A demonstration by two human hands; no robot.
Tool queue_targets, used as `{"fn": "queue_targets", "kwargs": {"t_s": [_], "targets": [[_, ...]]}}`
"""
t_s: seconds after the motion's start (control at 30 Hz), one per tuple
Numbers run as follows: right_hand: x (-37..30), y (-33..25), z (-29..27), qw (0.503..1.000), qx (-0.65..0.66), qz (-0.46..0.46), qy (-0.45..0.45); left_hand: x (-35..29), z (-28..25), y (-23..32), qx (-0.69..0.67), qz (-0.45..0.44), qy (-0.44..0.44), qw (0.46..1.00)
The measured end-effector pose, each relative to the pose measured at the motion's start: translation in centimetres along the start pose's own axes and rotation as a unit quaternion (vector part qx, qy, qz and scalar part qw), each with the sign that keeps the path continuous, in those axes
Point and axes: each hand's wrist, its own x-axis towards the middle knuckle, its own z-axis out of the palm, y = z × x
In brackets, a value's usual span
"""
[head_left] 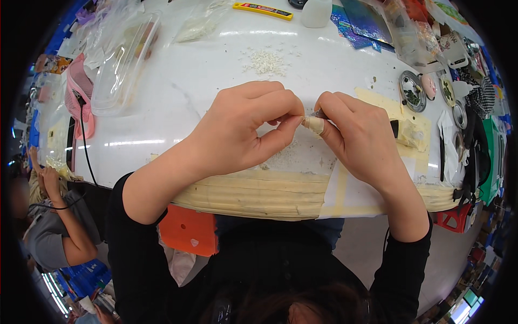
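Observation:
My left hand (243, 127) is closed, thumb and forefinger pinched together on something too small to make out. Right against those fingertips is my right hand (360, 132), its fingers curled around a small grey metal blade (319, 113) whose short tip shows. Cream tape (314, 125) wraps the end of my right thumb. Both hands hover just above the white table, near its front edge. Beyond them lies a loose heap of small whitish bits (267, 62), with more crumbs scattered below my hands.
A clear plastic box (127, 65) and a pink mesh item (80, 94) with a black cable stand left. At the back lie a yellow flat case (263, 11), a white bottle (317, 13) and shiny blue sheets (369, 24). Round tins (413, 90) sit right. Another person (62, 232) works at left.

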Motion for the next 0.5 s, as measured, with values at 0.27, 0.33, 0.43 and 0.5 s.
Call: {"fn": "queue_targets", "kwargs": {"t_s": [0.27, 0.33, 0.43, 0.5], "targets": [[0.03, -0.08, 0.07, 1.0, -0.006, -0.004, 0.006, 0.13, -0.08, -0.18, 0.094, 0.07, 0.003, 0.993], [0.0, -0.11, 0.11, 1.0, -0.006, -0.002, 0.004, 0.08, -0.02, -0.32, 0.108, 0.08, 0.005, 0.991], [-0.02, -0.08, 0.09, 1.0, -0.006, 0.0, 0.003, 0.02, 0.0, -0.48, 0.123, 0.091, 0.005, 0.988], [-0.03, -0.04, 0.06, 1.0, -0.006, 0.001, 0.0, 0.02, -0.05, -0.47, 0.128, 0.095, 0.002, 0.987]]}}
